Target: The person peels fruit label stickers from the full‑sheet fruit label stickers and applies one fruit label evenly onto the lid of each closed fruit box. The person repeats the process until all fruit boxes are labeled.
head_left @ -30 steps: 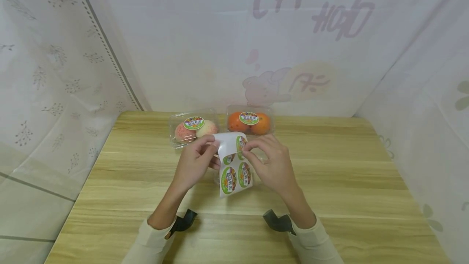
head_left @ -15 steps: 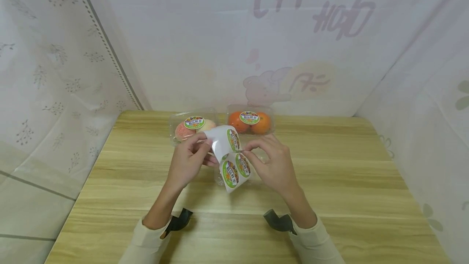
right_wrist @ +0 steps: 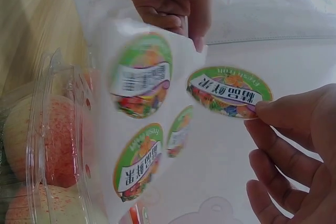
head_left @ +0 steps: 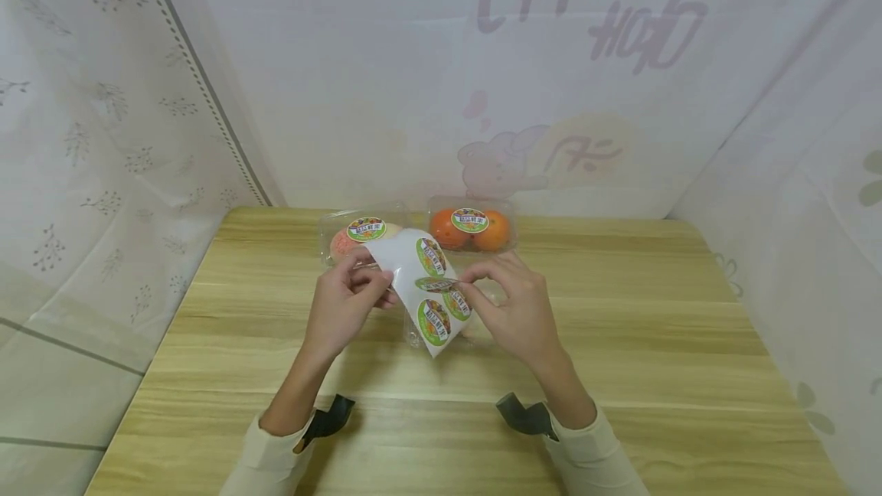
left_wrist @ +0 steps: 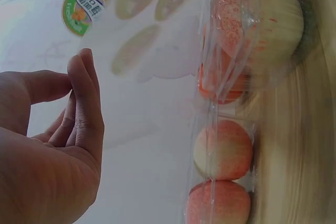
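Between finger and thumb, my left hand [head_left: 344, 305] holds the upper left edge of a white sticker sheet [head_left: 398, 255]. Several oval fruit labels, green-rimmed with a white band of lettering, show on it. My right hand [head_left: 513, 305] pinches one oval sticker [right_wrist: 229, 92] at its edge; in the right wrist view most of it stands free of the sheet, its printed side visible. The sheet hangs tilted over a clear plastic box [head_left: 412, 335], hiding most of it. Two peaches [right_wrist: 50, 135] lie in a clear box at the left of the right wrist view.
At the back of the wooden table [head_left: 620, 312] are two labelled clear boxes. The left box [head_left: 331, 224] holds peach-like fruits, partly covered by the sheet and left hand. Orange fruits [head_left: 492, 232] fill the right one. A patterned cloth [head_left: 386, 83] hangs behind the table.
My left hand has drawn left, turning the sheet so its upper end tilts left. The pinched sticker has come up off the sheet. My right hand has barely moved.
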`<move>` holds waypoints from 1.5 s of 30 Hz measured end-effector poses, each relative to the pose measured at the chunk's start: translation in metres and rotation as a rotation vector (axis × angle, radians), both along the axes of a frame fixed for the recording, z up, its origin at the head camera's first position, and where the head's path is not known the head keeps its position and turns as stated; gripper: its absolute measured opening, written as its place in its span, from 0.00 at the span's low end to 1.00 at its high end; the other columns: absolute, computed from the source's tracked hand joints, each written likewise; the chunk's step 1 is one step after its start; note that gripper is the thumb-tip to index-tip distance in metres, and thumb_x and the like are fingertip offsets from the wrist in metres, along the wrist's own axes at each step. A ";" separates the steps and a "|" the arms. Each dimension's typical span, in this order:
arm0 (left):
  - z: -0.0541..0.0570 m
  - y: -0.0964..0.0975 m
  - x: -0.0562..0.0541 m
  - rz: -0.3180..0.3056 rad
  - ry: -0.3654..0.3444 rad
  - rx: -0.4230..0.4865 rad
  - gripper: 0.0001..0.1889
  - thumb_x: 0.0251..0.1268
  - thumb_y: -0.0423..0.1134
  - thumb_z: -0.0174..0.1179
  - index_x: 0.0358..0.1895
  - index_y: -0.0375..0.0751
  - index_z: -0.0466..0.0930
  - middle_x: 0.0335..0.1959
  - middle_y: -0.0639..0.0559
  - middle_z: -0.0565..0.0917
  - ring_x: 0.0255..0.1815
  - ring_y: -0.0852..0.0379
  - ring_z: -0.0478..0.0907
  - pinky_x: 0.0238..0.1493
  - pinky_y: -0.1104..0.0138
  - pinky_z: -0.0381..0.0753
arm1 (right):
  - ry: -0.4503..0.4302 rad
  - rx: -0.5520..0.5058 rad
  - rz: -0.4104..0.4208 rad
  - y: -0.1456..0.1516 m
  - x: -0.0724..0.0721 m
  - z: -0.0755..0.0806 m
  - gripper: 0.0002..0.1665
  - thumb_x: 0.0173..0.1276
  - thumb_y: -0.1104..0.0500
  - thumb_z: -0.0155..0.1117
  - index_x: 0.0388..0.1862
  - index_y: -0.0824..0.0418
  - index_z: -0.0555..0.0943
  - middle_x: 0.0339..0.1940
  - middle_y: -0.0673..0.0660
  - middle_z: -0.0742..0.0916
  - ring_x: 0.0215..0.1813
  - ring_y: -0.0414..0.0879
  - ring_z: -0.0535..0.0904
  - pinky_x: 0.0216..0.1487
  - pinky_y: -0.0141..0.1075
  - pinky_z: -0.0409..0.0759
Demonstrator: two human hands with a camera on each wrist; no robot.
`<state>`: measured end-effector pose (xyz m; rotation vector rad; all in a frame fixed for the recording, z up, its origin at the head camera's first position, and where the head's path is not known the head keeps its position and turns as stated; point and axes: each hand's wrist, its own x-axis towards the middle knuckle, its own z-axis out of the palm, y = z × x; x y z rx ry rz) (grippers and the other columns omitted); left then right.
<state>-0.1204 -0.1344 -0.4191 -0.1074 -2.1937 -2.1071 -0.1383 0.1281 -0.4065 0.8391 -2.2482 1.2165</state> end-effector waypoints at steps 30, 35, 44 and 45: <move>-0.041 -0.089 0.049 0.182 -0.214 -0.088 0.27 0.81 0.29 0.64 0.77 0.36 0.67 0.37 0.40 0.92 0.34 0.50 0.92 0.40 0.60 0.92 | -0.010 0.018 -0.020 0.025 -0.006 -0.011 0.10 0.63 0.72 0.79 0.37 0.59 0.90 0.36 0.48 0.91 0.42 0.47 0.87 0.53 0.29 0.79; -0.050 -0.101 0.058 0.231 -0.264 -0.097 0.30 0.81 0.29 0.64 0.79 0.37 0.65 0.38 0.42 0.93 0.33 0.52 0.92 0.40 0.62 0.92 | -0.011 0.023 -0.024 0.027 -0.005 -0.012 0.11 0.63 0.72 0.79 0.37 0.59 0.90 0.35 0.48 0.92 0.42 0.47 0.87 0.53 0.29 0.79; -0.057 -0.117 0.068 0.274 -0.333 -0.130 0.32 0.81 0.29 0.64 0.81 0.36 0.63 0.40 0.39 0.93 0.32 0.53 0.92 0.39 0.64 0.91 | -0.013 0.016 -0.024 0.026 -0.005 -0.013 0.14 0.61 0.76 0.80 0.37 0.58 0.89 0.35 0.48 0.91 0.41 0.47 0.86 0.52 0.29 0.79; -0.058 -0.119 0.069 0.278 -0.340 -0.136 0.32 0.81 0.29 0.64 0.82 0.35 0.63 0.41 0.39 0.93 0.32 0.54 0.92 0.39 0.65 0.91 | -0.013 0.017 -0.025 0.026 -0.005 -0.013 0.14 0.61 0.76 0.80 0.37 0.58 0.89 0.35 0.48 0.91 0.41 0.47 0.86 0.52 0.29 0.79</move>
